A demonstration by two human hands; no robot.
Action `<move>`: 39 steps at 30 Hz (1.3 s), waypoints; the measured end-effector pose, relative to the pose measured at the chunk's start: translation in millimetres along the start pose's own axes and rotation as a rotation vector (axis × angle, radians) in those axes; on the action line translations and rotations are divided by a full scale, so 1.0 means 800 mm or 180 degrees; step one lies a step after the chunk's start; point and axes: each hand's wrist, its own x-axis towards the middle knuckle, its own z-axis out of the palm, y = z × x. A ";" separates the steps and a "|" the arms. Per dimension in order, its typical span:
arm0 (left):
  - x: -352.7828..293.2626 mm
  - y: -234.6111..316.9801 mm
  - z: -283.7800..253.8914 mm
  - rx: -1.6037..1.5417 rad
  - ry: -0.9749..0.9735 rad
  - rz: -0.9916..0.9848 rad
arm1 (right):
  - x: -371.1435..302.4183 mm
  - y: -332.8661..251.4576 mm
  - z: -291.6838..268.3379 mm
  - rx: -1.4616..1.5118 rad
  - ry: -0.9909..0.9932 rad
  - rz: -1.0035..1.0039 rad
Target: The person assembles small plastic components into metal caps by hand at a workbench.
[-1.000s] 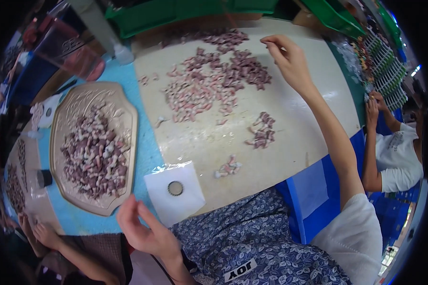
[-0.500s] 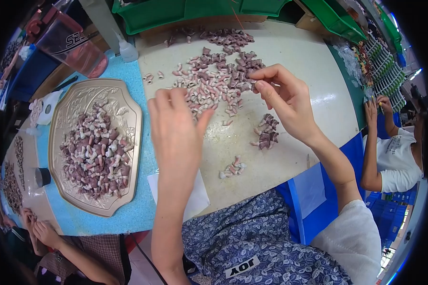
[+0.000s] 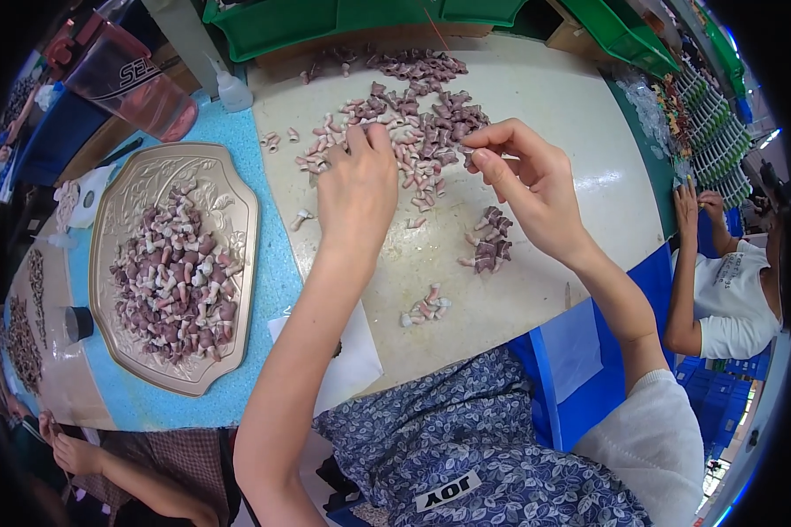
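Observation:
My left hand (image 3: pixel 358 189) hangs over a heap of small pale pink-and-white curved tube-like pieces (image 3: pixel 420 171), its fingers bent down at the heap's far part. What those fingertips hold is hidden. To the right, my right hand (image 3: pixel 527 180) pinches a small dull-purple piece between thumb and forefinger, mostly hidden by the fingers. Purple star-shaped pieces (image 3: pixel 455 119) lie just beyond its fingertips. Nearer me on the table are a cluster of purple pieces with pale ends (image 3: pixel 489 241) and a small group of pale ones (image 3: pixel 428 305).
A gold embossed tray (image 3: pixel 132 180) on the left holds joined purple-and-pale pieces. Behind it stand a clear reddish jug (image 3: pixel 136 88) and a white squeeze bottle (image 3: pixel 232 90). Green bins (image 3: pixel 281 31) line the back. Co-workers sit at left and right.
My left hand has moved right and away from me, onto the heap, uncovering a lone pale piece at the table's left. My right hand stays nearly still. The left co-worker's hands have shifted.

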 end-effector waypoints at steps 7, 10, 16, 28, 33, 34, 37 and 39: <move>0.024 -0.035 -0.035 -0.5014 -0.0946 -0.2332 | 0.001 -0.010 0.002 0.0220 -0.0064 0.0108; 0.020 -0.045 -0.038 -0.7249 -0.1378 -0.3139 | 0.000 -0.006 0.008 0.0376 -0.0126 0.0123; -0.004 -0.043 -0.080 -0.8159 -0.1074 -0.3551 | 0.000 -0.021 0.025 0.1082 -0.0298 0.0578; -0.255 -0.010 -0.178 -0.8387 0.0527 -0.4441 | -0.069 -0.039 0.120 0.0757 -0.1546 0.0000; -0.258 -0.044 -0.165 -0.7527 0.1208 -0.4418 | -0.073 -0.040 0.134 0.0056 -0.1582 -0.0908; -0.253 -0.049 -0.163 -0.7375 0.1177 -0.4368 | -0.073 -0.040 0.135 0.0035 -0.1603 -0.0903; -0.250 -0.055 -0.159 -0.7430 0.1025 -0.4252 | -0.074 -0.037 0.137 -0.0240 -0.1617 -0.1223; -0.247 -0.057 -0.156 -0.7498 0.0911 -0.4053 | -0.075 -0.033 0.139 -0.0423 -0.1623 -0.1471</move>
